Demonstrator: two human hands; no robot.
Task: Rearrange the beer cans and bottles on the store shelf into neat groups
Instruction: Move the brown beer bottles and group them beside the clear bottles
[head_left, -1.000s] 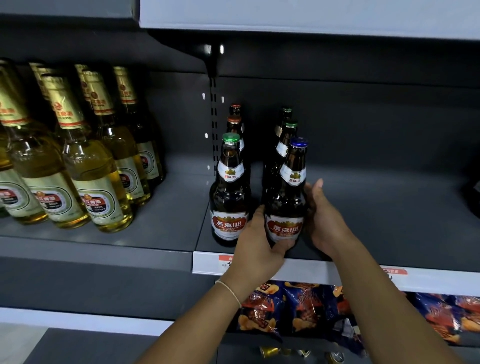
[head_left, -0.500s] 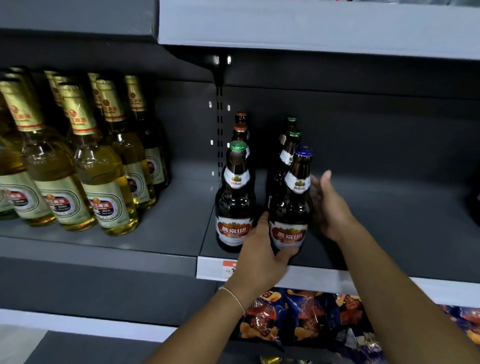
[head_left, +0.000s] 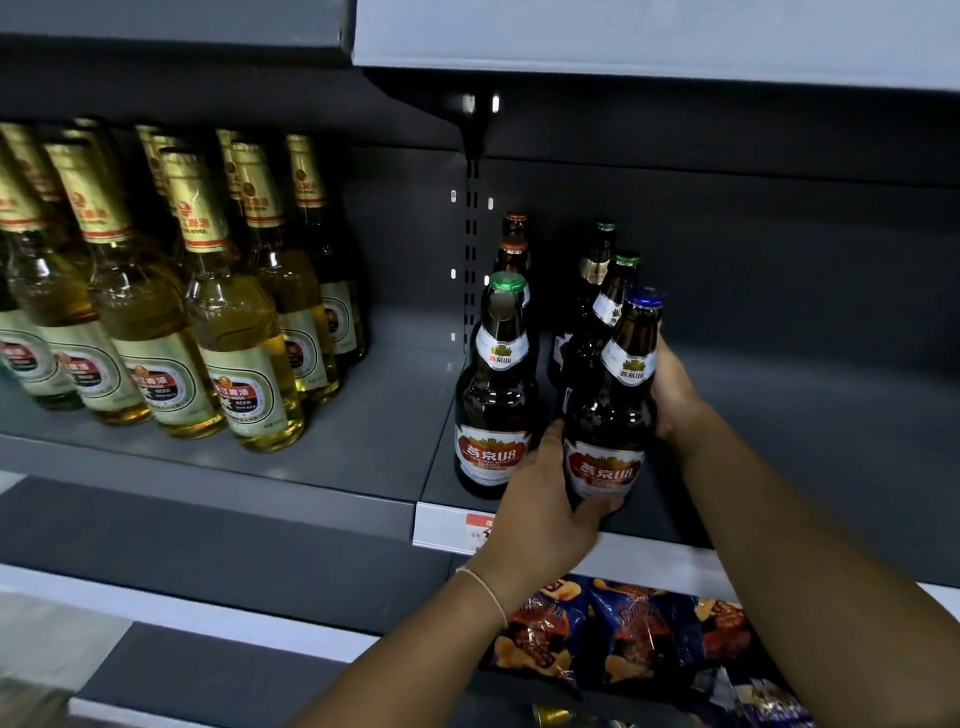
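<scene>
A dark brown beer bottle with a blue cap (head_left: 615, 395) stands at the front of the grey shelf (head_left: 363, 447). My left hand (head_left: 545, 499) grips its base from the left and front. My right hand (head_left: 675, 389) wraps its body from the right, fingers behind the glass. To its left stands a matching green-capped bottle (head_left: 496, 384). Behind them, two short rows of dark bottles (head_left: 605, 296) run toward the back wall.
A dense group of pale gold-foiled beer bottles (head_left: 171, 312) fills the left part of the shelf. The upper shelf's edge (head_left: 649, 41) overhangs closely. Blue snack bags (head_left: 623, 639) lie on the shelf below. A white price strip (head_left: 447, 525) lines the front edge.
The blue-capped bottle stays at the shelf front in both hands. My right hand has closed further round its body. The view has shifted right and nearer.
</scene>
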